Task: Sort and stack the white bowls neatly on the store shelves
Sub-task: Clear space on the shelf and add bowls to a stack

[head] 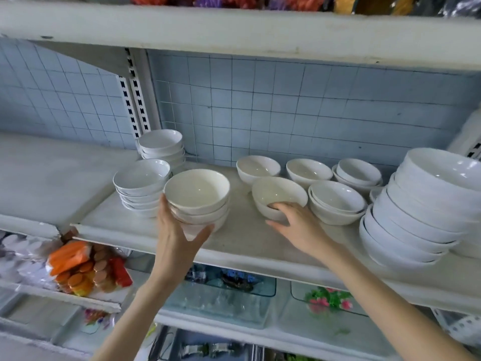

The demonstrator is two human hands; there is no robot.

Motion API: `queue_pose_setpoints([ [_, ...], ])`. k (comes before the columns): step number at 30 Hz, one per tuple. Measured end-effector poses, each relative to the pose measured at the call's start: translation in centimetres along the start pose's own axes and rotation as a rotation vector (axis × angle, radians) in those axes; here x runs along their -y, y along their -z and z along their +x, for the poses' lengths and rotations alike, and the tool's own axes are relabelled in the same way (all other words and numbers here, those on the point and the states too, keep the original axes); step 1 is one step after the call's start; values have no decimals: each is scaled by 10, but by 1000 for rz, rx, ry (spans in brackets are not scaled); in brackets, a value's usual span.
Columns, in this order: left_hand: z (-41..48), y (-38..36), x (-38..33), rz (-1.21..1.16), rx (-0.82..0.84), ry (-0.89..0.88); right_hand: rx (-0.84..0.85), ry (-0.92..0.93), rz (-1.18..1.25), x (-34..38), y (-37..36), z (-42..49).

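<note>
Plainly, the tilted bowl [278, 192] lies on the shelf [242, 241] just right of the held stack [197, 196] (three bowls, base gripped by the left hand [179, 235]). The right hand [296, 225], the nearer one, pinches that bowl's near rim, so its path probably runs leftward.

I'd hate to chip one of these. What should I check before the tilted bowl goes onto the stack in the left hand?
1. The left hand grips the stack from the side and beneath: ok.
2. The right hand has its fingers hooked over the rim of the tilted bowl: ok.
3. The top bowl of the stack is empty: ok.
4. Bare shelf between tilted bowl and stack, nothing in the way: ok.
5. The tilted bowl matches the stack's size: cannot tell.
6. The stack's bottom rests on the shelf: cannot tell.
</note>
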State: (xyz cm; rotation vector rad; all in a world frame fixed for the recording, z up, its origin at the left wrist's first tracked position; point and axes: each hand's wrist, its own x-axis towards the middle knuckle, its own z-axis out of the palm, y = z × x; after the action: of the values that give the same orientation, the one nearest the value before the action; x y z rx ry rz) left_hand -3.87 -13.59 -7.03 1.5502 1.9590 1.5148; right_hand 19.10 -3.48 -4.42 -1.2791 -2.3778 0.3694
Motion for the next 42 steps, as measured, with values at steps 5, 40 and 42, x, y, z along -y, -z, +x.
queue_pose_setpoints([
  [5, 27, 14, 22, -144, 158, -23, -135, -159, 59, 8, -11, 2],
  [40, 58, 9, 39, -598, 290, -109, -383, 119, 513, 104, 40, 36],
  [42, 58, 10, 39, -598, 296, -101, -372, 167, 387, 112, 28, 40],
])
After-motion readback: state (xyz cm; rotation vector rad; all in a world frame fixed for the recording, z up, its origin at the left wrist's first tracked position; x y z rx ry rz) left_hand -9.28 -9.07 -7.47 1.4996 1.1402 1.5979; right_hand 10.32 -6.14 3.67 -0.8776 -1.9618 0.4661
